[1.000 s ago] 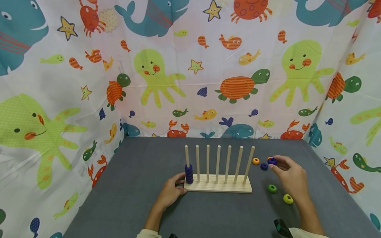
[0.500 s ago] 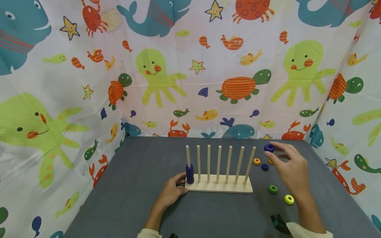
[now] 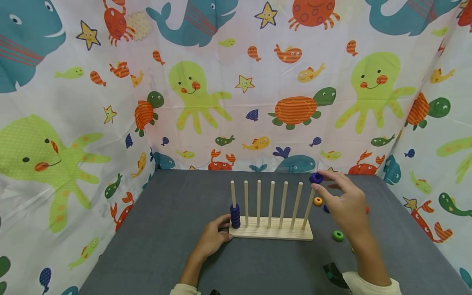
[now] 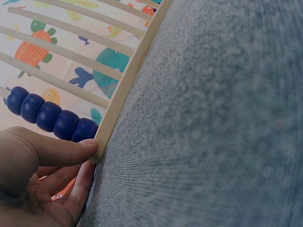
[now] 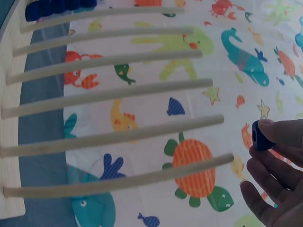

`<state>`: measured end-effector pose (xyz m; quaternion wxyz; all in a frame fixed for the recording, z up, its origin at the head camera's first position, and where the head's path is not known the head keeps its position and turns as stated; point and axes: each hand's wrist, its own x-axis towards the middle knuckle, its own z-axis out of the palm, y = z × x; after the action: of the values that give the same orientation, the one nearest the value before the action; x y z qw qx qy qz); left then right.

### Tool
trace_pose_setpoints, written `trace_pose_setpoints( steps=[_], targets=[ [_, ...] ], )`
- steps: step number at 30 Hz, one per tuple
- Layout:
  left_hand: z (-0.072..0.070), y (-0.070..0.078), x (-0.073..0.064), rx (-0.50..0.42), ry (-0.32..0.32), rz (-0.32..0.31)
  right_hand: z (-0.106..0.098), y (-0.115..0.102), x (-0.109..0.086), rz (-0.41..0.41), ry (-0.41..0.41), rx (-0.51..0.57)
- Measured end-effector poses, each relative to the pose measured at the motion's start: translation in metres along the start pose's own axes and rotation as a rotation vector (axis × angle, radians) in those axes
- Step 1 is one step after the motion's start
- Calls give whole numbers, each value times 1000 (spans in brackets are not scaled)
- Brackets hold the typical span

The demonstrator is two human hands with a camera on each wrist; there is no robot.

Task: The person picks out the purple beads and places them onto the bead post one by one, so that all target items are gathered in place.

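Note:
A pale wooden peg rack [image 3: 273, 233] with several upright pegs stands on the grey table. Dark blue beads [image 3: 234, 216] are stacked on its leftmost peg; the others are bare. My left hand [image 3: 213, 237] grips the left end of the base, its thumb [image 4: 71, 150] on the base edge in the left wrist view. Between thumb and fingertips my right hand [image 3: 346, 207] pinches another blue bead [image 3: 312, 180], level with the top of the rightmost peg [image 3: 309, 209]. The right wrist view has this bead [image 5: 266, 136] out beyond the peg tips, off every peg.
Loose beads lie right of the rack: an orange one [image 3: 318, 201], a green one [image 3: 337, 235] and a blue one [image 3: 326, 208] partly behind my right hand. That arm nearly hides a yellow bead [image 3: 352, 250]. A sea-animal printed curtain [image 3: 206, 155] surrounds the grey table [image 3: 166, 205].
My right hand has lifted the blue bead from among the loose beads and carried it up and left to the rightmost peg's top. My left hand stays on the rack.

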<state>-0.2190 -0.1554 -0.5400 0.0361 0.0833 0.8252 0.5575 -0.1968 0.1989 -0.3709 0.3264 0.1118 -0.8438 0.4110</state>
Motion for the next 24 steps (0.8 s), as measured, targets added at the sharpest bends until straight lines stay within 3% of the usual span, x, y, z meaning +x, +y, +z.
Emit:
trace_pose_setpoints(
  steps=[9, 24],
  targets=[
    [-1, 1, 0, 9, 5, 4, 24, -16, 2, -186, -25, 84],
    [-1, 2, 0, 7, 5, 7, 63, -45, 6, -213, -127, 131]
  ],
)
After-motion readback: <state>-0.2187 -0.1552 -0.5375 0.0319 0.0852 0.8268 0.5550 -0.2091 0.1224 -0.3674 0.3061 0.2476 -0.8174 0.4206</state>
